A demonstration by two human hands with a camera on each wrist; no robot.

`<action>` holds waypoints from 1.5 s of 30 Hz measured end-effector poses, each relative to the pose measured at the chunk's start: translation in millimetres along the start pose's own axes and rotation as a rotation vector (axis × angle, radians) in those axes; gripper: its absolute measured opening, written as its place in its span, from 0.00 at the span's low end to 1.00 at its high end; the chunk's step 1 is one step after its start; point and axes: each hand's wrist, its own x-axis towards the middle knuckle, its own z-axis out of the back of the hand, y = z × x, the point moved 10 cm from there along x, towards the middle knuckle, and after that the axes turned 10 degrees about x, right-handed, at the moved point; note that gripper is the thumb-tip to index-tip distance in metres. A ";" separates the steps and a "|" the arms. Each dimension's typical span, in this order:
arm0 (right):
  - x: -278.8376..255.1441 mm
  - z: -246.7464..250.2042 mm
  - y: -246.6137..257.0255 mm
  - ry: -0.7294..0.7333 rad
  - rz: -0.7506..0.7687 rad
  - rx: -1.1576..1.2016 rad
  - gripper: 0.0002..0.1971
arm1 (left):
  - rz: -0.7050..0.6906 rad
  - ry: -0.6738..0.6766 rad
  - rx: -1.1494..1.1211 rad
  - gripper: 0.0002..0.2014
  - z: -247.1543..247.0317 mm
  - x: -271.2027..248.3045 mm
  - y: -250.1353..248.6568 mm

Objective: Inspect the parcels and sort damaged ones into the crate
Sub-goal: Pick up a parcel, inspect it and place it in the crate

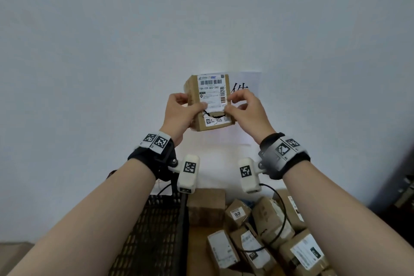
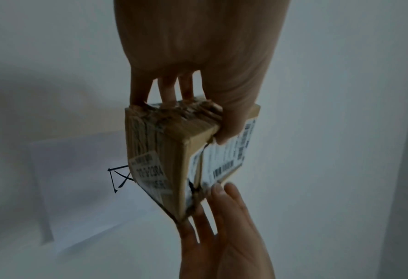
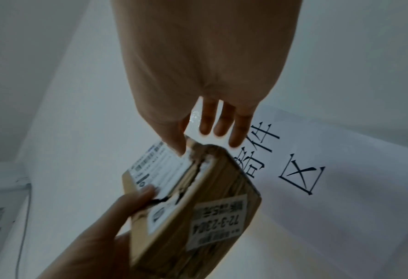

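A plain white wall (image 1: 112, 51) fills my view, with a white paper sign (image 1: 248, 80) bearing black characters taped behind the work. I hold a small brown cardboard parcel (image 1: 209, 102) with a white shipping label raised in front of that sign, well above the pile of brown cardboard parcels (image 1: 257, 231) and the black mesh crate (image 1: 152, 231) below. My left hand (image 1: 179, 110) and right hand (image 1: 245, 110) each pinch it, thumbs on the labelled face beside a jagged tear. It looks light and stiff but weakened there; I would grip the intact side walls, not the torn flap.
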 end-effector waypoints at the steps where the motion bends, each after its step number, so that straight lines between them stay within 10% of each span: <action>1: -0.1 -4.5 1.4 0.026 -0.001 0.010 0.09 | -0.018 -0.010 0.007 0.30 0.4 -0.5 -2.4; 9: -7.4 -7.7 -7.2 0.001 -0.106 0.236 0.15 | -0.129 0.036 -0.096 0.08 -1.1 -5.7 -15.4; 15: -13.4 -11.2 -12.2 0.027 -0.127 0.279 0.35 | -0.079 0.081 -0.161 0.16 -3.2 -9.9 -16.8; 35: -15.9 -12.6 -7.6 0.106 -0.129 0.520 0.19 | 0.072 0.233 -0.068 0.20 -22.3 -11.9 -6.1; 45: -5.6 20.8 -4.0 -0.151 -0.029 0.428 0.11 | 0.033 0.103 -0.117 0.15 -9.9 -3.9 -7.6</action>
